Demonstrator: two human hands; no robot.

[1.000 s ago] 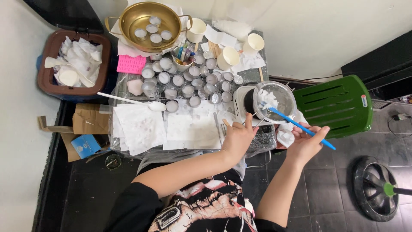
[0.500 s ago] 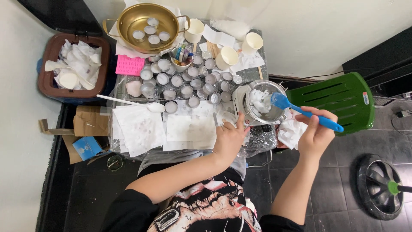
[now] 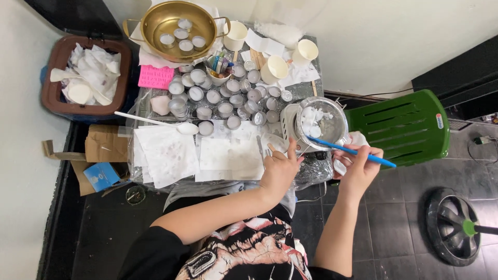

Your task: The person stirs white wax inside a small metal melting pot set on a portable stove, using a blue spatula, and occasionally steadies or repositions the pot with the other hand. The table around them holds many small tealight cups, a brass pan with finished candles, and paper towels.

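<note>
Your right hand pinches the blue spatula in the pot; left hand rests, fingers spread, on the cluttered table beside the green chair.

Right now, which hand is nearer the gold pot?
Left. The left hand rests on the table edge, below the gold pot. The right hand holds the blue spatula farther right, off the table.
</note>
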